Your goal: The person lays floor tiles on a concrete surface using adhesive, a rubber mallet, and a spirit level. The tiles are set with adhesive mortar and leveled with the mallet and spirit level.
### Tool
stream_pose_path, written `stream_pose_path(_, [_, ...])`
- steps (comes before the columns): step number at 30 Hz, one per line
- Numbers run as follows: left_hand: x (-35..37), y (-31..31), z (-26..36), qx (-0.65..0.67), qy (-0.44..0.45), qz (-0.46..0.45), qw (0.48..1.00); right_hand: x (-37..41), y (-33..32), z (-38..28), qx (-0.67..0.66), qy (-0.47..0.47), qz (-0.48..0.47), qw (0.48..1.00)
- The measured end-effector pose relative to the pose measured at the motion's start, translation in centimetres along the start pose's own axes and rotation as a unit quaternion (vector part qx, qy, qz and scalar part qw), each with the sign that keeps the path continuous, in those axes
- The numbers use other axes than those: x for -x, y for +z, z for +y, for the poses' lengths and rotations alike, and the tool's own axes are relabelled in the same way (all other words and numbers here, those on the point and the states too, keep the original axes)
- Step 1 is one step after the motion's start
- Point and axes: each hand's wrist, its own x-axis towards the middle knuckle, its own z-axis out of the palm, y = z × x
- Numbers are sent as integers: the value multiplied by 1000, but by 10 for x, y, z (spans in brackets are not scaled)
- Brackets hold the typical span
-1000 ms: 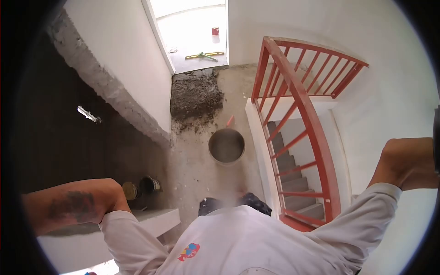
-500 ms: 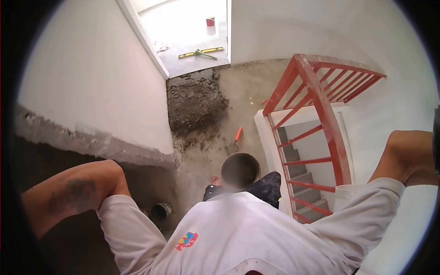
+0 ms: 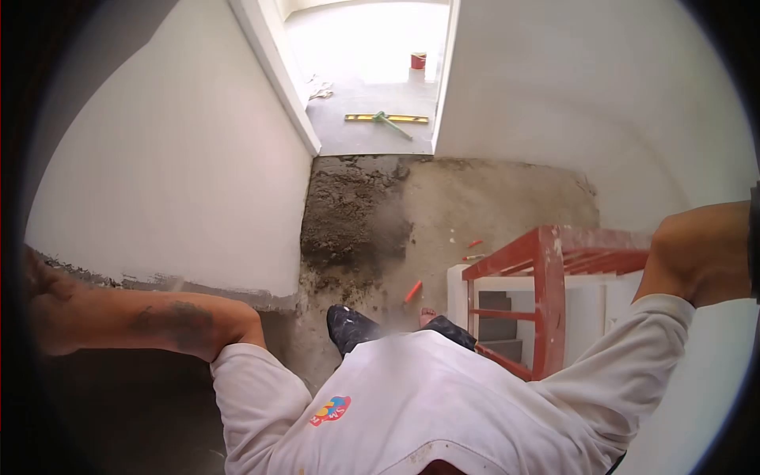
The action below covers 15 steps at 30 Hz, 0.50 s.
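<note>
Both my arms are raised out to the sides. My left hand [image 3: 49, 297] shows only in part, dim at the left edge near the rough lower edge of the white wall [image 3: 182, 150]; its fingers cannot be made out. The right forearm runs off the right edge beside a dark band [image 3: 754, 241], so my right hand is out of view. In front of my feet, dark wet mortar [image 3: 352, 210] lies on the floor by the doorway. An orange-handled tool [image 3: 412, 292] lies on the floor just ahead of my feet.
A red metal railing [image 3: 549, 305] stands at the right beside a stair opening with grey steps [image 3: 495, 323]. Beyond the doorway lie a yellow level [image 3: 412, 119], a green-handled tool [image 3: 393, 124] and a red container [image 3: 418, 60]. Small red items [image 3: 475, 243] lie near the railing.
The view has shifted, and doorway and railing appear lower and further right. The round container at my legs and the bucket at lower left are out of sight. Part of my left hand now shows.
</note>
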Motion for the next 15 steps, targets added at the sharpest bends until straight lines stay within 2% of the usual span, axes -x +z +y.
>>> stream_pose_path(2, [40, 25, 12, -75, -71, 75, 992, -8, 23, 31, -17, -17, -5, 1000])
stream_pose_path(6, [118, 70, 2, -98, -40, -5, 994, -22, 68, 78, -36, -69, -8, 997])
stream_pose_path(8, [141, 59, -36, -147, -70, 2, 987, -27, 97, 93, -47, -101, -12, 994])
stream_pose_path(11, [187, 73, -71, -83, -199, 96, 972, -33, 137, 114, -62, -143, -10, 988])
stream_pose_path(15, [247, 73, -118, -104, -303, 86, 943, -23, 173, 158, -51, -153, -13, 987])
